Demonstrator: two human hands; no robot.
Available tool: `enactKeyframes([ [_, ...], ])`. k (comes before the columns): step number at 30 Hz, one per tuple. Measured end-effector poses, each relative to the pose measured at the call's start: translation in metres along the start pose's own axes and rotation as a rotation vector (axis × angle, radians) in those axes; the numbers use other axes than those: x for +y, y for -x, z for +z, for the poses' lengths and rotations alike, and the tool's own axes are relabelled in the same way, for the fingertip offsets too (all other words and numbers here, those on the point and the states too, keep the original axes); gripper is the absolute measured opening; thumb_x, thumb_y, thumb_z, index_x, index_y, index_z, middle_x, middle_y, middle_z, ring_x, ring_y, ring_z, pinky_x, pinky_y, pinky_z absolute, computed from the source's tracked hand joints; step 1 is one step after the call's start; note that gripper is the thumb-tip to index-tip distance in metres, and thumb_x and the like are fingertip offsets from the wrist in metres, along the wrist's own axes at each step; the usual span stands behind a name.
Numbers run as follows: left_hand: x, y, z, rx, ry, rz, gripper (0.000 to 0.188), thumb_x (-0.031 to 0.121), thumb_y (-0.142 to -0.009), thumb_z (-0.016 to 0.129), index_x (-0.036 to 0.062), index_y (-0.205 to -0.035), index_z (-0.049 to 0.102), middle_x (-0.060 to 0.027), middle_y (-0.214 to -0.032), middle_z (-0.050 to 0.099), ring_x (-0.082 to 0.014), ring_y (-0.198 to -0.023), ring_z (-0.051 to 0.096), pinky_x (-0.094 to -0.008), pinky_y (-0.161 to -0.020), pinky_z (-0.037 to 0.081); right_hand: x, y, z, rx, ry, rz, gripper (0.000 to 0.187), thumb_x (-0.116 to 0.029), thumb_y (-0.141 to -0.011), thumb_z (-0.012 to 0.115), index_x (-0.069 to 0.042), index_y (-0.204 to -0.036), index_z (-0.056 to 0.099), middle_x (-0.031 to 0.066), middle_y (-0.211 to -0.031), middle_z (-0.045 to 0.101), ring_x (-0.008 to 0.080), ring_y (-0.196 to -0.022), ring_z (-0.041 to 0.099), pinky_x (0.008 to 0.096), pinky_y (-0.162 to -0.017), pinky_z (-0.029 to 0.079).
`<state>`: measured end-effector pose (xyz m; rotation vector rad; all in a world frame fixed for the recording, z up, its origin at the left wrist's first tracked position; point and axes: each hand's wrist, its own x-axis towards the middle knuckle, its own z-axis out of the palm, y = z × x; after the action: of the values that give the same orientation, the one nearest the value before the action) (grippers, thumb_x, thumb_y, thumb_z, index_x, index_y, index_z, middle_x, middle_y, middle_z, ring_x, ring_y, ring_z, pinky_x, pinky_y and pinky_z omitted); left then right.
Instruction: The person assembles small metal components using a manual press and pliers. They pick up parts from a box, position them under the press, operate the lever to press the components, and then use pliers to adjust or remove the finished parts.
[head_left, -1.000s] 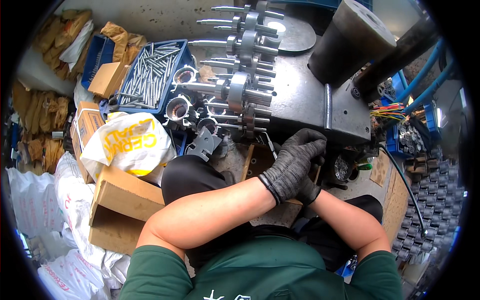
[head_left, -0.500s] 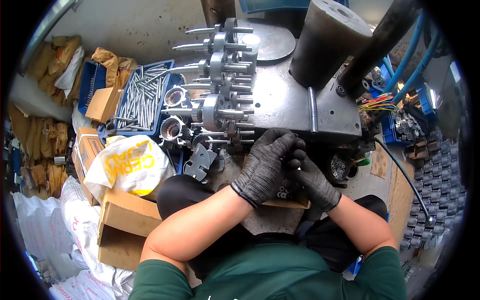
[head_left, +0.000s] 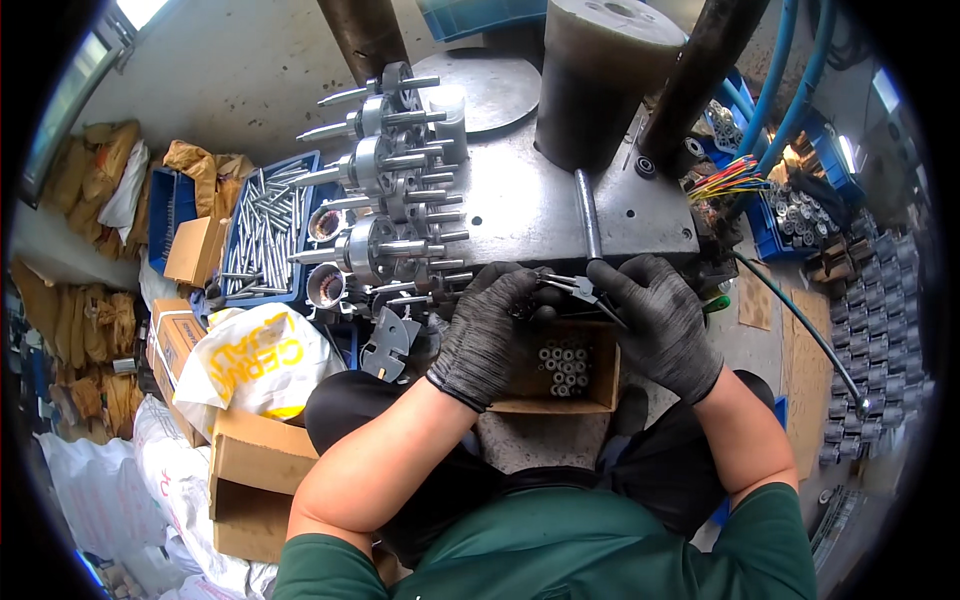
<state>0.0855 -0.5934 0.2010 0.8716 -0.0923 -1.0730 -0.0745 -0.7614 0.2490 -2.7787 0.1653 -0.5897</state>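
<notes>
Head view, and from where I stand the far left of the frame holds brown-wrapped bundles [head_left: 85, 325], then a white bag [head_left: 262, 365] with yellow print above a cardboard box [head_left: 255, 440]. At upper left, a blue crate [head_left: 313, 163] is full of bare shafts [head_left: 266, 225]. Near top centre, a row of shafts with thick discs [head_left: 370, 250] lies along the left edge of a metal plate [head_left: 525, 205]; these look already fitted, while those in the crate look untouched. At centre, the left hand [head_left: 482, 330] has its fingers curled in by the tips of the pliers [head_left: 582, 290]; I cannot tell whether they pinch a small part. Below sits a box [head_left: 606, 385] with rings [head_left: 567, 370] left in it. Right of centre, the right hand [head_left: 665, 325] is wrapped round the pliers, so the work between the hands seems unfinished. A rod [head_left: 588, 215] lies on the plate above. At upper right, round parts [head_left: 800, 215] fill a blue bin, and grey metal pieces [head_left: 870, 350] stand stacked at far right.
</notes>
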Motion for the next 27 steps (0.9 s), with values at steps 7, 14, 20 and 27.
enactKeyframes([
  [7, 0.001, 0.002, 0.005, 0.017, 0.052, -0.054, 0.014, 0.012, -0.100, 0.062, 0.0045, -0.112, 0.063, -0.0063, -0.103, 0.066, -0.0158, -0.096, 0.066, -0.0295, -0.086, 0.054, 0.000, -0.001, -0.002, -0.019, 0.051, -0.011, 0.064, -0.005, -0.069, 0.079, -0.013, -0.132, 0.068, 0.0164, -0.102, 0.066, 0.0339, -0.093, 0.066, 0.0448, -0.079, 0.057],
  [14, 0.001, -0.001, 0.006, 0.046, 0.058, -0.076, 0.015, 0.016, -0.097, 0.068, 0.0052, -0.108, 0.065, -0.0074, -0.105, 0.069, -0.0194, -0.097, 0.067, -0.0308, -0.085, 0.054, 0.003, -0.002, 0.000, -0.015, 0.089, -0.048, 0.064, -0.003, -0.069, 0.076, -0.013, -0.132, 0.068, 0.0173, -0.101, 0.066, 0.0347, -0.091, 0.066, 0.0451, -0.078, 0.056],
  [20, 0.006, 0.006, 0.012, 0.078, 0.163, -0.027, 0.015, 0.014, -0.096, 0.069, 0.0050, -0.107, 0.065, -0.0089, -0.107, 0.069, -0.0209, -0.094, 0.068, -0.0319, -0.087, 0.054, 0.007, 0.003, 0.016, -0.158, -0.420, 0.220, 0.069, 0.003, -0.078, 0.069, -0.008, -0.145, 0.058, 0.0150, -0.115, 0.067, 0.0265, -0.110, 0.067, 0.0365, -0.094, 0.055],
  [27, -0.011, 0.005, 0.019, -0.124, 0.207, 0.002, 0.029, 0.000, -0.094, 0.063, 0.0014, -0.121, 0.054, -0.0170, -0.114, 0.065, -0.0230, -0.089, 0.070, -0.0313, -0.077, 0.062, -0.008, 0.023, 0.088, -0.341, -1.040, 0.591, 0.042, 0.001, -0.089, 0.061, -0.001, -0.132, 0.059, 0.0083, -0.123, 0.065, 0.0159, -0.114, 0.062, 0.0285, -0.098, 0.051],
])
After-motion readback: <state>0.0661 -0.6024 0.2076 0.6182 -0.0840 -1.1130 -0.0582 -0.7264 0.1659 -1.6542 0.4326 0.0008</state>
